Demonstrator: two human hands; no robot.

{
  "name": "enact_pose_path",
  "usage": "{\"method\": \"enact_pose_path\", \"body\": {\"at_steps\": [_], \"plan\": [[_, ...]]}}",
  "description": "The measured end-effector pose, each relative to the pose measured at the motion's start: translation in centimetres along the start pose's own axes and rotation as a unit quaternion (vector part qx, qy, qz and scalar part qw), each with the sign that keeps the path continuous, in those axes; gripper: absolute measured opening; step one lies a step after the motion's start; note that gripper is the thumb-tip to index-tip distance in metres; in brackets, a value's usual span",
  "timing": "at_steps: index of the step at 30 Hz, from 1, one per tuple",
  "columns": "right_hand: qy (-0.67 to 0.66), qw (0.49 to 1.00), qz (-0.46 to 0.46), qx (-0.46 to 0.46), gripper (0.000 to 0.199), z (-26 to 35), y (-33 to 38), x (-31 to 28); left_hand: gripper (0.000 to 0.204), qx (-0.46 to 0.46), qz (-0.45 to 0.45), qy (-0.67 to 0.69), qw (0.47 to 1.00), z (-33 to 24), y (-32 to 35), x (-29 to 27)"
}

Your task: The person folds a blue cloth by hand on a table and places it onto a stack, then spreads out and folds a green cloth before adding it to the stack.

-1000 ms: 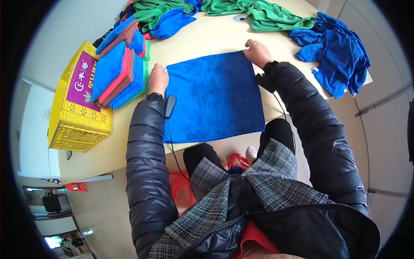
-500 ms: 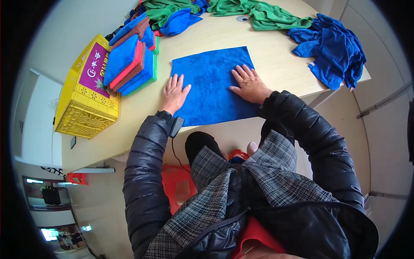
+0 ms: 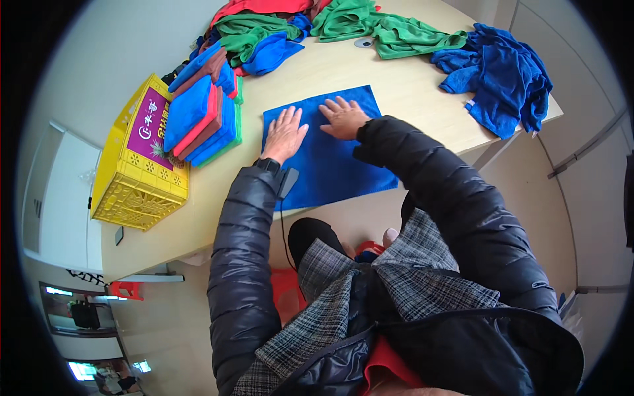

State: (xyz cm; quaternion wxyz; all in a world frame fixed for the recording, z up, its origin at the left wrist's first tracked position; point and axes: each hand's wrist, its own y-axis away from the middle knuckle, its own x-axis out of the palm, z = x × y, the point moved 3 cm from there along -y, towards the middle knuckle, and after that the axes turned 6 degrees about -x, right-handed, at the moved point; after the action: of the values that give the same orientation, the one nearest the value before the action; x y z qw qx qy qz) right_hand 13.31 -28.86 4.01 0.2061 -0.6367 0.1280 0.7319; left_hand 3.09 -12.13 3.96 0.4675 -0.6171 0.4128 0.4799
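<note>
A blue towel (image 3: 333, 171) lies spread out as a rough square at the table's near edge. My left hand (image 3: 284, 135) is open over the towel's left part, fingers pointing away from me. Farther right, my right hand (image 3: 345, 119) is open too, its fingers spread over the towel's upper middle. Both palms face down, and neither hand grips anything. The black sleeve of my right arm covers part of the towel's right side.
At the left, folded towels (image 3: 191, 115) in blue, red, brown and green are stacked beside a yellow plastic crate (image 3: 142, 198). Crumpled green cloths (image 3: 416, 38) and a blue heap (image 3: 495, 79) lie along the far side of the table (image 3: 389, 72). A red stool (image 3: 285, 290) stands below.
Both hands have moved inward over the towel: the left one to the right, the right one to the left. The towel's surface under them looks smoother. The whole view has shifted slightly.
</note>
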Motion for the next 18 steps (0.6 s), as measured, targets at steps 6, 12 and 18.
{"method": "enact_pose_path", "body": {"at_steps": [6,12,18], "plan": [[-0.014,1.000,-0.003,0.018,0.072,0.3,-3.9,1.9,0.058,-0.013,0.027,0.012,0.999,1.1,-4.4,3.3],[0.011,0.996,-0.063,0.054,0.072,-4.4,-3.7,2.1,0.059,-0.093,-0.004,-0.009,0.996,3.5,-4.0,4.1],[0.028,0.989,-0.074,0.128,0.071,-9.0,0.6,1.0,0.065,-0.147,-0.018,0.012,0.989,7.0,-1.6,3.1]]}}
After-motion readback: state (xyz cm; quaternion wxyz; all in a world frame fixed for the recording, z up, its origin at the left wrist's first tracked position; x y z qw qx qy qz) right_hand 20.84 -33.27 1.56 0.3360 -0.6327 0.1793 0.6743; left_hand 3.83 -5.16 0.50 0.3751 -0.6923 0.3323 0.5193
